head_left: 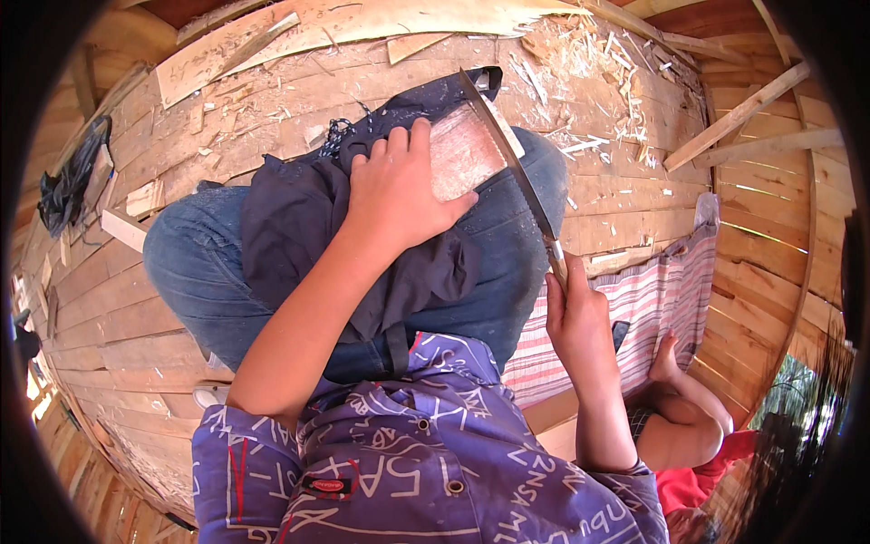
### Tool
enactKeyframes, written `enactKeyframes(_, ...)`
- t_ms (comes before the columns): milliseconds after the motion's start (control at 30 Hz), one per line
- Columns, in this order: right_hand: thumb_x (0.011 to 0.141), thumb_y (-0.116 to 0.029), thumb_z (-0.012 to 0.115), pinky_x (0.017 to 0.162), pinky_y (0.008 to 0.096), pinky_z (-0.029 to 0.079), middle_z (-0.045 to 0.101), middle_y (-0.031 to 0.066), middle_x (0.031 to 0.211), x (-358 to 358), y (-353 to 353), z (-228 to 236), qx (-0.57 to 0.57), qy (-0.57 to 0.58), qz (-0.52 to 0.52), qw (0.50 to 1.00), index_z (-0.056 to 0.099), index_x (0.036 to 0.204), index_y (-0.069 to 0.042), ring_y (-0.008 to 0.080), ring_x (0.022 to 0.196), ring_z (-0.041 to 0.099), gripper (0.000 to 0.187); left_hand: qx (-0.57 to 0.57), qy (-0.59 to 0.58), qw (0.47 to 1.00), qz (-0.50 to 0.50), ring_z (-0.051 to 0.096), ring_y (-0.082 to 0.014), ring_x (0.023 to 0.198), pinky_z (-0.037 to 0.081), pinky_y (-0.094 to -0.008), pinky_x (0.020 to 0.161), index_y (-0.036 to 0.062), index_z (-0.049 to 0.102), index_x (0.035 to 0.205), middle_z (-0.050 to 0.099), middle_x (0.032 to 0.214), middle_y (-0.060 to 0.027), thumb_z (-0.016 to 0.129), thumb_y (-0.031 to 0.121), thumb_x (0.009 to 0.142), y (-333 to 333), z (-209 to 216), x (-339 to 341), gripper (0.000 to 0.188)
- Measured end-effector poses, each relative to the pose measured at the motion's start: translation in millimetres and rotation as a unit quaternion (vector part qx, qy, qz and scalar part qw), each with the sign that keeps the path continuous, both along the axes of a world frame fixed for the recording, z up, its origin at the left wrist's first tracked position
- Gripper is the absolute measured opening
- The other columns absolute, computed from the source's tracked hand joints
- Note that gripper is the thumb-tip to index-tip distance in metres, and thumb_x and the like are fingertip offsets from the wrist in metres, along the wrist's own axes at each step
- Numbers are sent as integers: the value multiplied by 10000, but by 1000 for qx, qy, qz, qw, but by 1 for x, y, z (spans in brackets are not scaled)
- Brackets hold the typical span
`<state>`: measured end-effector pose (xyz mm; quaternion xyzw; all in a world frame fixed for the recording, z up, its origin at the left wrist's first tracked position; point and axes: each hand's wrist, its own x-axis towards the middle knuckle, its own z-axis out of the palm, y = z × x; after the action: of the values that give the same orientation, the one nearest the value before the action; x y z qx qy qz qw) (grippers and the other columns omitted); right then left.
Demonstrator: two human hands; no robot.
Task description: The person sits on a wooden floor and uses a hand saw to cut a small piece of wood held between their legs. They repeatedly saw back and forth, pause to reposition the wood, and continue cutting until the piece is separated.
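We have right hand (580,317) wrapped round pale handle (556,257) of long dark metal blade (512,156), long axis pointing 11 o'clock. Pale rectangular wooden block (464,152) on blue-denim lap (204,254), 11 o'clock from that grip, blade crossing its 3-o'clock end; left hand (391,186) nearer, spread, holding its 9-o'clock side. Underside, left edge hidden; can't tell blade contact, teeth.

A plank floor (113,331) meets a slatted wooden wall (761,281) with slanting beams (737,118), daylight showing through narrow gaps (752,190).
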<state>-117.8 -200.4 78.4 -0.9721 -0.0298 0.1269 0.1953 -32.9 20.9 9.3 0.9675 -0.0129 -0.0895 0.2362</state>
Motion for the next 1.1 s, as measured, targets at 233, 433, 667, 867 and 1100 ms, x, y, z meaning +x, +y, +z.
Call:
enactKeyframes(233, 932, -138, 536, 512, 526, 447, 575, 251, 607, 32, 21, -5, -55, -18, 34, 998, 487, 1128, -24, 441, 601, 599, 232, -22, 3, 1000, 14, 539, -335, 1089, 428, -457, 883, -11, 403, 1334, 536, 1170, -174, 747, 522, 661, 2, -3, -1, 925)
enactKeyframes(433, 934, -126, 535, 496, 498, 447, 568, 245, 602, 4, 3, 8, -27, 38, 9, 999, 470, 1138, -24, 433, 589, 602, 237, -33, 62, 998, -2, 532, -338, 1121, 421, -467, 911, 1, 387, 1346, 523, 1207, -177, 750, 518, 663, 0, 5, 3, 931)
enactKeyframes(667, 938, -128, 509, 539, 540, 454, 585, 271, 636, 9, 21, 11, -59, 36, 3, 998, 466, 1136, -20, 464, 633, 601, 229, -52, 1, 999, 0, 539, -338, 1100, 418, -458, 903, -18, 413, 1325, 540, 1181, -180, 751, 533, 654, 8, -6, 1, 932)
enactKeyframes(867, 941, -143, 503, 550, 553, 452, 589, 285, 654, 7, 25, 0, -56, -14, 3, 998, 467, 1115, -18, 479, 652, 592, 217, -61, -46, 997, 19, 541, -330, 1080, 408, -454, 894, -28, 417, 1312, 545, 1155, -179, 755, 541, 638, 12, -7, -5, 944)
enactKeyframes(1100, 930, -92, 519, 605, 498, 468, 634, 285, 829, -24, 54, 25, -50, -29, 2, 998, 484, 1132, 17, 468, 767, 611, 232, -84, -141, 982, 91, 522, -329, 1057, 368, -459, 895, -8, 437, 1278, 539, 1113, -173, 788, 480, 605, 34, 15, -37, 903)
